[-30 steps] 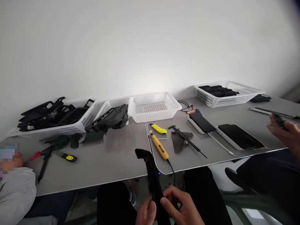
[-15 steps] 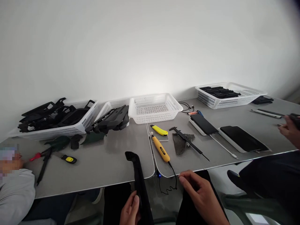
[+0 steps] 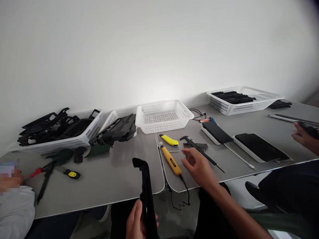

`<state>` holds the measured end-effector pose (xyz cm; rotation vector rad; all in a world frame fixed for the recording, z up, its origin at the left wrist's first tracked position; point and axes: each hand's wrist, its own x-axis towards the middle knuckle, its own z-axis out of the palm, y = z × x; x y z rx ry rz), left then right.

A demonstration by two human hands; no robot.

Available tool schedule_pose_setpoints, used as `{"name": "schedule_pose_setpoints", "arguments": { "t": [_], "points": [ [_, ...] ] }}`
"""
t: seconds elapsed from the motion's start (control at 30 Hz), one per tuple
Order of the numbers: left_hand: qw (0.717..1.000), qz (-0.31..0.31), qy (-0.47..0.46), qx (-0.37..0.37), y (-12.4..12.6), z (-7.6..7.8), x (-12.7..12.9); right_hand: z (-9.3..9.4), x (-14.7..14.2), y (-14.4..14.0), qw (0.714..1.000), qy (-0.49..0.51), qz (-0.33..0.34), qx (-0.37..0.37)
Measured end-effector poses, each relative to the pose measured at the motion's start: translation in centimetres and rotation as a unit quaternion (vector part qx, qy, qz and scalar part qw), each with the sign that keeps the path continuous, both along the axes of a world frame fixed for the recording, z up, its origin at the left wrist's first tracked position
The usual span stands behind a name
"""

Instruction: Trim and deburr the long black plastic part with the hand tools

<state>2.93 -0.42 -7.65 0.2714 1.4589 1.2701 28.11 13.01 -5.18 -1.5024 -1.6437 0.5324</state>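
My left hand [image 3: 137,223] grips the lower end of a long black plastic part [image 3: 144,189], held upright at the table's front edge. My right hand [image 3: 199,167] is stretched out over the table with its fingers apart and nothing in them. It hovers over a grey cloth [image 3: 204,146], just right of a yellow tool with a black cable [image 3: 170,160]. A black caliper [image 3: 199,151] lies past the fingertips, and a yellow utility knife [image 3: 168,140] sits behind the yellow tool.
White baskets line the wall: one piled with black parts [image 3: 84,136], a tilted one [image 3: 113,117], an empty one [image 3: 163,117], one at far right [image 3: 245,101]. Two dark devices [image 3: 216,132] [image 3: 260,147] lie right. Another person's hand [image 3: 305,137] is at the right edge, a grey sleeve [image 3: 15,209] at left.
My right hand let go of the black part and reached forward over the table to the cloth. The left hand alone now holds the part, shifted slightly left.
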Motion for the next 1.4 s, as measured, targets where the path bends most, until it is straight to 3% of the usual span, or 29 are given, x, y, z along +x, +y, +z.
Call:
{"name": "schedule_pose_setpoints", "arguments": {
  "t": [0.13,0.23,0.33,0.43,0.53,0.67,0.73,0.83,0.9,1.0,1.17,1.4],
  "points": [
    [0.994,-0.054,0.017,0.089,5.6,3.2,2.4,-1.2,-1.7,7.5,0.999,-0.042,0.000,0.016],
    [0.981,-0.103,0.029,0.161,10.6,4.4,3.8,-2.7,-2.4,9.8,0.999,-0.016,0.019,0.028],
    [0.965,-0.155,0.055,0.205,14.7,4.1,4.4,-3.7,-2.0,10.1,0.998,0.031,-0.002,0.049],
    [0.951,-0.184,0.092,0.230,17.1,2.8,4.5,-4.2,-1.0,9.9,0.993,0.094,-0.045,0.051],
    [0.940,-0.164,0.147,0.260,17.8,1.6,4.5,-4.4,-0.3,10.1,0.983,0.170,-0.062,0.028],
    [0.939,-0.165,0.161,0.255,17.7,1.0,4.4,-4.0,-0.4,10.4,0.961,0.277,-0.016,-0.003],
    [0.939,-0.172,0.161,0.250,17.6,1.1,4.4,-3.5,-0.5,10.2,0.928,0.370,0.028,-0.039],
    [0.936,-0.175,0.171,0.254,17.6,1.2,4.5,-2.6,-0.5,9.1,0.856,0.496,0.095,-0.109],
    [0.933,-0.174,0.181,0.260,17.6,1.1,4.5,-2.1,-0.3,7.6,0.834,0.521,0.115,-0.143],
    [0.932,-0.187,0.172,0.259,17.6,0.9,4.6,-2.0,0.3,4.6,0.830,0.525,0.099,-0.161],
    [0.929,-0.201,0.155,0.270,17.7,0.4,4.7,-2.2,0.1,0.9,0.858,0.484,0.073,-0.156],
    [0.918,-0.114,0.227,0.304,17.9,0.7,4.2,-2.0,-5.4,1.1,0.832,0.528,0.073,-0.156]
  ]
}}
